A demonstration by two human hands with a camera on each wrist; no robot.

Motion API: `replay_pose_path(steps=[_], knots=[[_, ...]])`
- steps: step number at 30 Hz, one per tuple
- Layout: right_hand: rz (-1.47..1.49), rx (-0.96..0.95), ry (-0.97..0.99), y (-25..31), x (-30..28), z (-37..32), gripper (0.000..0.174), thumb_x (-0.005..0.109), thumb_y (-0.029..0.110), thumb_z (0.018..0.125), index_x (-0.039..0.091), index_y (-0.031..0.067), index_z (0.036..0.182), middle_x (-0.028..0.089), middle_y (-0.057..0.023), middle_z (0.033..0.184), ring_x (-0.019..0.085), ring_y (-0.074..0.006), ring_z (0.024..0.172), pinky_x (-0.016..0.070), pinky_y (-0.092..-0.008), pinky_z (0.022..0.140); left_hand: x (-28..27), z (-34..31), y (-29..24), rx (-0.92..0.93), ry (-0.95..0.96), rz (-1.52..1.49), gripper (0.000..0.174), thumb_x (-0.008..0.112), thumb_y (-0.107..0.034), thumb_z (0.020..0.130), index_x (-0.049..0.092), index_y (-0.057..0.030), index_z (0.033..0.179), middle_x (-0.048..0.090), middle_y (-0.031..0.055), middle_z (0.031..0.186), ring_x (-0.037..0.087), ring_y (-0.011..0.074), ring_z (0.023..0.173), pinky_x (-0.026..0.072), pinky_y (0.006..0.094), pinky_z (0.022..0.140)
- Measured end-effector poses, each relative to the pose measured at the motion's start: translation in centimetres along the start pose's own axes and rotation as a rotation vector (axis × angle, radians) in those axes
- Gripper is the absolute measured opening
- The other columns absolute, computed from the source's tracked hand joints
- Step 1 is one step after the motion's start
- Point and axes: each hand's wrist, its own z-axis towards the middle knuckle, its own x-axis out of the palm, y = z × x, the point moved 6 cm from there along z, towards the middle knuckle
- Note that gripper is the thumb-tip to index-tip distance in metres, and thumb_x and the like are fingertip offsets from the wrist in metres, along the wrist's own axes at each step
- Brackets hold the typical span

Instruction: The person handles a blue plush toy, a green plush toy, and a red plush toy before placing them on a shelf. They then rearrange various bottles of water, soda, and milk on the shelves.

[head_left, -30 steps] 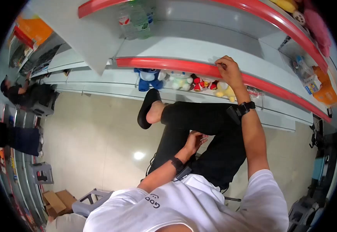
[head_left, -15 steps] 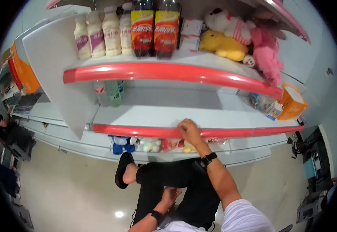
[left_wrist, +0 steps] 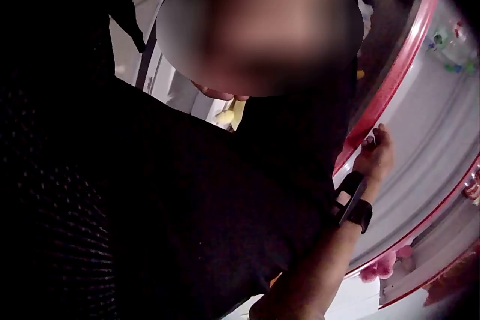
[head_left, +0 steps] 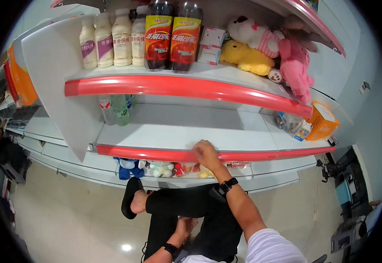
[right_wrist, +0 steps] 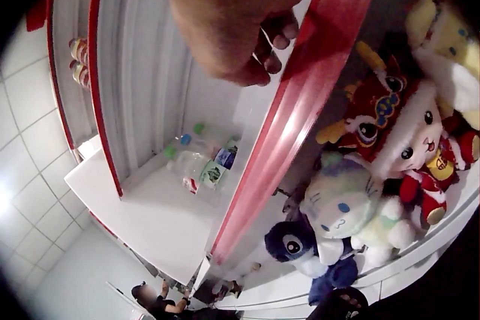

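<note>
My right hand (head_left: 206,154) rests at the red front strip (head_left: 252,156) of the middle shelf, fingers loosely curled around nothing. The right wrist view shows its fingertips (right_wrist: 279,31) hanging just over the shelf lip. Down between my black-trousered legs, my left hand (head_left: 184,228) lies with relaxed fingers and holds nothing; in the left wrist view it is largely blurred. Below the strip sit plush toys: a blue one (right_wrist: 330,260), a pale one (right_wrist: 343,204), a red-costumed one (right_wrist: 405,121) and a yellow one (right_wrist: 442,31).
Clear plastic bottles (head_left: 120,110) stand at the middle shelf's left end, an orange box (head_left: 322,122) at its right. Above are milk-drink bottles (head_left: 122,39), two cola bottles (head_left: 158,37), small boxes (head_left: 210,46) and yellow (head_left: 248,57) and pink (head_left: 294,65) plush toys. A white side panel (head_left: 53,83) bounds the left.
The head view has tilted up, bringing the upper shelf with bottles and plush toys into sight. My right hand stays at the red strip and my left between the legs.
</note>
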Motion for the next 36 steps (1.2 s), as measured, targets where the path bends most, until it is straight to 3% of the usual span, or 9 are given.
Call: replay_pose_path(steps=[2, 4, 17, 23, 26, 32, 35, 36], knots=[[-0.001, 0.017, 0.003, 0.0, 0.0, 0.0, 0.007, 0.06, 0.001, 0.073, 0.059, 0.0012, 0.08, 0.055, -0.0124, 0.079, 0.052, -0.0298, 0.078, 0.0447, -0.0376, 0.068, -0.1, 0.0, 0.0, 0.013, -0.001, 0.006, 0.018, 0.047, -0.01, 0.08, 0.056, -0.0032, 0.094, 0.059, 0.0115, 0.096, 0.056, 0.029, 0.089, 0.0455, 0.0424, 0.083], [0.019, 0.008, -0.026, 0.1, 0.0, 0.0, 0.004, 0.061, 0.004, 0.074, 0.06, 0.0041, 0.078, 0.056, -0.0107, 0.076, 0.053, -0.0283, 0.075, 0.0436, -0.0372, 0.066, -0.2, 0.0, 0.1, 0.0, 0.054, 0.001, 0.018, 0.053, -0.011, 0.08, 0.056, -0.0084, 0.098, 0.06, 0.0059, 0.09, 0.056, 0.0215, 0.083, 0.0453, 0.0376, 0.079], [0.051, 0.054, 0.002, -0.5, 0.3, 0.0, 0.004, 0.062, 0.005, 0.075, 0.06, 0.0034, 0.078, 0.057, -0.0101, 0.077, 0.054, -0.0273, 0.078, 0.0454, -0.0355, 0.068, -1.1, 1.1, 0.3, -0.004, 0.065, -0.027, 0.019, 0.052, -0.013, 0.08, 0.057, -0.0079, 0.097, 0.061, 0.0072, 0.093, 0.058, 0.0235, 0.087, 0.0433, 0.0395, 0.084], [0.038, 0.042, -0.012, -0.7, 0.5, -0.1, 0.007, 0.063, 0.002, 0.073, 0.061, 0.0026, 0.08, 0.058, -0.0106, 0.079, 0.056, -0.0261, 0.077, 0.047, -0.033, 0.066, -0.3, 0.5, 0.2, -0.027, 0.073, -0.009, 0.017, 0.053, -0.012, 0.079, 0.058, -0.0097, 0.095, 0.061, 0.0054, 0.089, 0.057, 0.0206, 0.085, 0.0426, 0.037, 0.083], [0.027, 0.073, 0.006, -1.4, 0.9, -0.1, 0.007, 0.063, 0.003, 0.073, 0.061, 0.0021, 0.08, 0.058, -0.0111, 0.08, 0.055, -0.027, 0.079, 0.0466, -0.0357, 0.069, 0.6, -0.4, -0.3, -0.005, 0.062, -0.012, 0.015, 0.054, -0.012, 0.078, 0.058, -0.0099, 0.093, 0.061, 0.0041, 0.085, 0.057, 0.0194, 0.083, 0.0426, 0.0361, 0.082], [0.016, 0.088, 0.012, -0.9, 0.6, -0.1, 0.007, 0.062, 0.005, 0.074, 0.061, 0.0025, 0.081, 0.058, -0.0116, 0.081, 0.056, -0.0285, 0.08, 0.0465, -0.0367, 0.07, 0.2, -0.3, -0.2, -0.028, 0.018, -0.007, 0.012, 0.054, -0.011, 0.078, 0.058, -0.0083, 0.089, 0.06, 0.005, 0.083, 0.057, 0.02, 0.083, 0.0428, 0.0356, 0.082], [-0.019, 0.045, -0.001, -0.9, 0.6, -0.1, 0.01, 0.063, 0.001, 0.072, 0.061, 0.0018, 0.082, 0.058, -0.0109, 0.08, 0.057, -0.0238, 0.075, 0.0466, -0.0316, 0.066, 0.1, -0.1, 0.0, -0.048, 0.019, -0.021, 0.012, 0.054, -0.01, 0.077, 0.057, -0.0081, 0.088, 0.059, 0.0054, 0.082, 0.056, 0.0204, 0.083, 0.0427, 0.0367, 0.082], [-0.002, 0.066, 0.012, -1.1, 0.6, -0.1, 0.008, 0.062, 0.003, 0.073, 0.061, 0.0026, 0.081, 0.058, -0.0112, 0.08, 0.056, -0.0263, 0.078, 0.0467, -0.0341, 0.068, 0.3, -0.3, -0.1, -0.038, -0.019, -0.03, 0.013, 0.05, -0.008, 0.079, 0.054, -0.0007, 0.089, 0.057, 0.0118, 0.086, 0.056, 0.0259, 0.086, 0.044, 0.0409, 0.086]])
